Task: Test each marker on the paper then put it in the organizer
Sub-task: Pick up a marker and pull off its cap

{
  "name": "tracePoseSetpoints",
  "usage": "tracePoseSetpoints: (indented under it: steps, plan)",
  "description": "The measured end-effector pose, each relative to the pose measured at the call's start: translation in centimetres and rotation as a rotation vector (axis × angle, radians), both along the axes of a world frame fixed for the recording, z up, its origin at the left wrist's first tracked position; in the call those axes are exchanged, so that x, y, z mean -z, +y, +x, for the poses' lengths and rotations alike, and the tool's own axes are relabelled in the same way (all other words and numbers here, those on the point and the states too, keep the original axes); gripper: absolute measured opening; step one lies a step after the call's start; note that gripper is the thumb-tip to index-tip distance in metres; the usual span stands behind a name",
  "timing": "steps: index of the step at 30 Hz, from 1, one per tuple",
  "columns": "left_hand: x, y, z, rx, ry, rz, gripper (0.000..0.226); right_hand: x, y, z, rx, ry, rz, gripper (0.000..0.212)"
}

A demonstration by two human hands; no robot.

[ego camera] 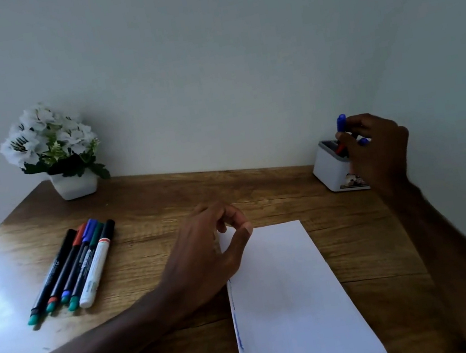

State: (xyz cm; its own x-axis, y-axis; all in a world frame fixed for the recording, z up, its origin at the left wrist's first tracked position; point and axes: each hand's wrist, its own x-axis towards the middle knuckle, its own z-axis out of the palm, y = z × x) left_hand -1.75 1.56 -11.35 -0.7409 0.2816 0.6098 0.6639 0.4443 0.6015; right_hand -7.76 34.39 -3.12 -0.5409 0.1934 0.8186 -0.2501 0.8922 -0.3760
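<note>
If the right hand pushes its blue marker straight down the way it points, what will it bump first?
Probably the white organizer right below the right hand: the blue marker aims into its open top, where a red marker already stands. Depth is unclear.

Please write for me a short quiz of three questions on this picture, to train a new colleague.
1. How many markers lie on the wooden table, left of the paper?
2. True or false: the right hand holds a blue marker at the white organizer.
3. The left hand is at: A) the markers B) the paper's corner C) the organizer.
Key: 1) five; 2) true; 3) B.
</note>
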Motion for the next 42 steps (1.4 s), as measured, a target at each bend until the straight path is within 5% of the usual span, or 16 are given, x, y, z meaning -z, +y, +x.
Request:
tracePoseSetpoints:
  steps: [31,42]
  plan:
    - [0.3,0.1,-0.2,0.023,-0.021,-0.026,0.009,1.3,-0.7,0.0,0.048,-0.056,-0.001,0.032]
    - [0.0,0.0,0.1,0.019,-0.028,-0.022,0.005,1.1,-6.4,2.7,-0.130,0.025,0.106,0.028]
